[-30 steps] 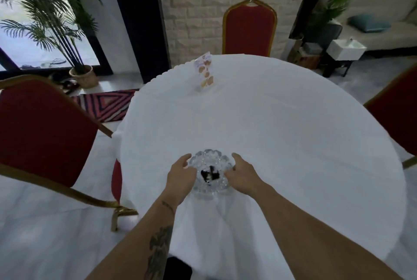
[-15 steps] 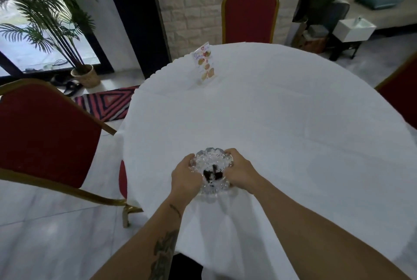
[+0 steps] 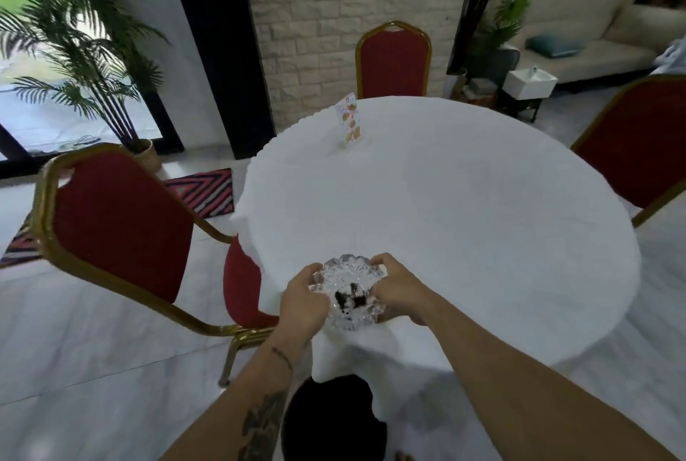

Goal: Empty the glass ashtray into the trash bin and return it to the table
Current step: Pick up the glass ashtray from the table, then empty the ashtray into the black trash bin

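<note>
between the two hands, at the near edge of the table [image 3: 464, 223], sits the ashtray [image 3: 347, 293], a cut-glass dish with a scalloped rim and dark ash and butts in its well. the left hand [image 3: 302, 302] is wrapped on its left rim, fingers curled under and thumb along the top; the right hand [image 3: 399, 291] grasps the right rim the same way. whether the dish rests on the cloth or is lifted just clear of it cannot be told.

thick glass like this is likely heavy for its size, rigid, slick on its facets, and would chip or shatter if dropped on the tile floor below the hands. the scallops give fingers something to catch, so opposite rim edges are the sound place to hold, kept level so the loose ash stays in.

no bin shows; a dark shape [image 3: 334, 419] lies below the wrists, unclear what it is. beyond the hands stands a small menu card [image 3: 349, 123], and a red chair [image 3: 122, 223] is left of the left hand.
</note>
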### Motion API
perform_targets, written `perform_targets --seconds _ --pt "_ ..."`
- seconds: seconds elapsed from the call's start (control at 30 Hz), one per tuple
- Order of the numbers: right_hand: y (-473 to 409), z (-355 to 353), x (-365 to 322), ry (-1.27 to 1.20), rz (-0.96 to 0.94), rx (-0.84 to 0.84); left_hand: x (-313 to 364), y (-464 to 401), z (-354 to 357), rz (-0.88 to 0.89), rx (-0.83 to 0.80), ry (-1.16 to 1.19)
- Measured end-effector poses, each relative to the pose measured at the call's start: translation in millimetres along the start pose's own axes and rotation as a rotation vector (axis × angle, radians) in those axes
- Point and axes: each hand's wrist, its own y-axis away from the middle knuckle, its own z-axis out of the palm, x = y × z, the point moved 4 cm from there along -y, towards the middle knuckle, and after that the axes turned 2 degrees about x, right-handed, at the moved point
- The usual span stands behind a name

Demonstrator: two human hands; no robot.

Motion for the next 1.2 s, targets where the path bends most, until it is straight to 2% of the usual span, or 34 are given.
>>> perform_targets --seconds 0.13,0.27,0.43,0.57,0.97,1.2 --pt "62.1 43.9 12.3 -0.089 0.008 0.009 -24.8 50.3 -39.7 0.052 -0.048 0.027" --pt "108.3 88.7 30.0 -0.133 0.005 0.045 -50.3 90.0 -78.4 0.093 -0.058 -0.051" --pt "150.4 127.1 46.0 -0.233 0.037 0.069 -78.9 122.5 -108.7 0.108 -0.092 -0.008" --pt "162.8 142.2 58.0 -0.204 0.001 0.125 -97.0 136.2 -116.0 0.087 -0.066 -0.008" --pt "129.4 164.5 130.0 -0.079 -0.034 0.239 -161.3 125.3 -77.8 -0.04 -0.101 0.03" --pt "53.2 180.2 190.3 -0.059 -0.014 0.23 -222.2 74.3 -37.5 -0.157 -0.159 0.022"
